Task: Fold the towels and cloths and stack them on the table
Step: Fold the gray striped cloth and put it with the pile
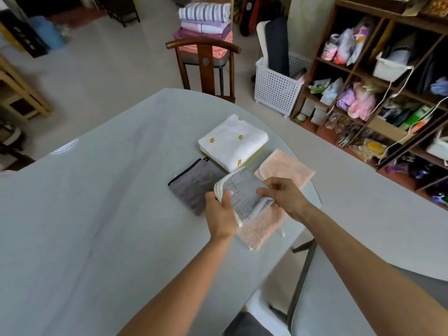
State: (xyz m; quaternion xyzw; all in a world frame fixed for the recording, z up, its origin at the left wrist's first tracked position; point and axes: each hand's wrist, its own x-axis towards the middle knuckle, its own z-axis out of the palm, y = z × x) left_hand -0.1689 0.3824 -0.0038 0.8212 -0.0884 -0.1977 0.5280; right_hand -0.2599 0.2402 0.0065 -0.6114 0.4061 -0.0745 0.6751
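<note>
**Both hands on a folded grey cloth at the table's right edge**

Over on the left the pale grey table (84, 214) is smooth and rounded at its far end. A dark grey cloth (194, 184) lies flat on it, roughly square, with a thin black trim along one edge and a small loop at its far corner.

Just right of that, the left hand (221, 214) comes up from below and grips the near-left edge of a folded grey cloth (242, 192). The thumb lies on top and the fingers are curled underneath, out of sight. This cloth is waffle-textured, light grey, with a cream border showing in layers along its folded left side. It is held above a pink towel (257, 231), a nubby, looped one that lies at the table's edge with a small tag hanging from its right side.

Beyond the hands sits a white towel (232, 141), thickly folded into a neat block and dotted with small yellow motifs; a yellow-green edge peeps out beneath it. To its right lies a peach cloth (286, 166), soft and fleecy, partly under the grey one.

The right hand (283, 195) reaches in from the right and pinches the grey cloth's right side, fingers bent down over it.

Behind the table stands a wooden chair (206, 61) with a stack of folded linens (206, 23), striped, lilac and pink. Further right are a white perforated basket (276, 90) and a dark wooden shelf (363, 76) crammed with bags.
</note>
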